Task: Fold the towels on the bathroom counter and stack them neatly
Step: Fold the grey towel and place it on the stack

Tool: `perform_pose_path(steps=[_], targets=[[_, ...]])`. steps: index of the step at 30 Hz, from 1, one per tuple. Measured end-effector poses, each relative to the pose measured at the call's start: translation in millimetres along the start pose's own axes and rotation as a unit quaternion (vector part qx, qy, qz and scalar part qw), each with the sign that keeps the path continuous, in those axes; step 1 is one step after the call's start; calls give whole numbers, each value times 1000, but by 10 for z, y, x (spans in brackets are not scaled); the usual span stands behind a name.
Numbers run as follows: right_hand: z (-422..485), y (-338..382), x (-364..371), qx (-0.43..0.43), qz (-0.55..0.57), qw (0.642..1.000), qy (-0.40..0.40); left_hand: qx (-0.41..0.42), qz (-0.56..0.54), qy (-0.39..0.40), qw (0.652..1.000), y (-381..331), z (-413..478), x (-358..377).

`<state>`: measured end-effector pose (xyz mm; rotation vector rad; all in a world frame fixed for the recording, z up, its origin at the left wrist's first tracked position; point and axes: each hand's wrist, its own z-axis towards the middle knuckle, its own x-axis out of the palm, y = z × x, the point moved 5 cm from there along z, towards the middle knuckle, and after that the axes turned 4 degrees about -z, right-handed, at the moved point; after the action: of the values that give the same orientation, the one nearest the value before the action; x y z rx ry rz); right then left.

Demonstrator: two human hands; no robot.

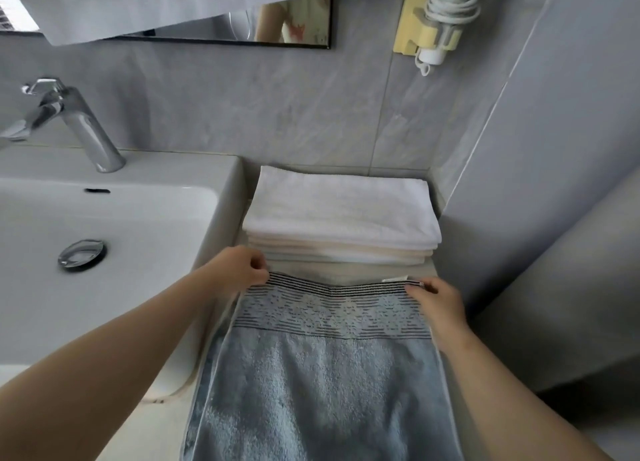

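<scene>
- Sink fills the left. The bench shows beside it.
- Towel: blue, laid lengthwise toward us, with its striped border at the far end, just in front of the stack.
- The stack is white and cream folded towels, set against the back wall with fairly square edges.
- Left grip is clamped on the border's far left corner, and right grip on its far right corner.
- We judge a lengthwise fold is in hand. We advise keeping both corners level and the border taut, since it dips slightly mid-span. We would match the side hems before letting go, then smooth the towel flat.
- Label: white, at the right corner. We suggest folding it inside.
</scene>
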<state>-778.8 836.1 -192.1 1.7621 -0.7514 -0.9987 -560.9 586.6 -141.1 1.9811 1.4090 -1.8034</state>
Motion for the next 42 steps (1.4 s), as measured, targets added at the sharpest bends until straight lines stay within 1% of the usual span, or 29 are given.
perform_pose_path(steps=[4,7,9,13,15,18,21,23,26,28,30,34,38,42], targets=[[-102,267,-84,-11,77,997,10,16,-35,-29,999,-125,-203,-336],[-204,587,-195,-48,134,990,10,42,-14,-53,998,-255,-401,-642],[-260,798,-290,-76,161,984,10,63,-4,-89,994,-334,-524,-882],[-322,1132,-487,-124,214,969,2,101,-58,-170,979,-434,-725,-1309],[-362,1276,-552,-146,238,960,5,121,-73,-186,972,-483,-812,-1454],[-433,1463,-624,-173,273,946,-5,146,-67,-203,966,-566,-946,-1598],[-494,1588,-682,-200,286,937,-16,162,-81,-224,957,-578,-1055,-1696],[-572,1665,-758,-241,282,927,-52,175,-121,-258,942,-569,-1135,-1780],[-744,1838,-908,-330,264,898,-125,204,-187,-315,908,-581,-1260,-1868],[-776,1927,-938,-353,248,892,-132,202,-185,-306,912,-602,-1280,-1839],[-769,1936,-941,-348,249,895,-128,192,-198,-289,917,-591,-1280,-1784],[-734,1831,-935,-327,277,898,-97,180,-268,-268,908,-527,-1303,-1735],[-711,1782,-930,-308,280,906,-78,176,-289,-251,907,-518,-1340,-1720],[-734,1800,-940,-309,278,907,-68,184,-325,-233,898,-557,-1363,-1729]])
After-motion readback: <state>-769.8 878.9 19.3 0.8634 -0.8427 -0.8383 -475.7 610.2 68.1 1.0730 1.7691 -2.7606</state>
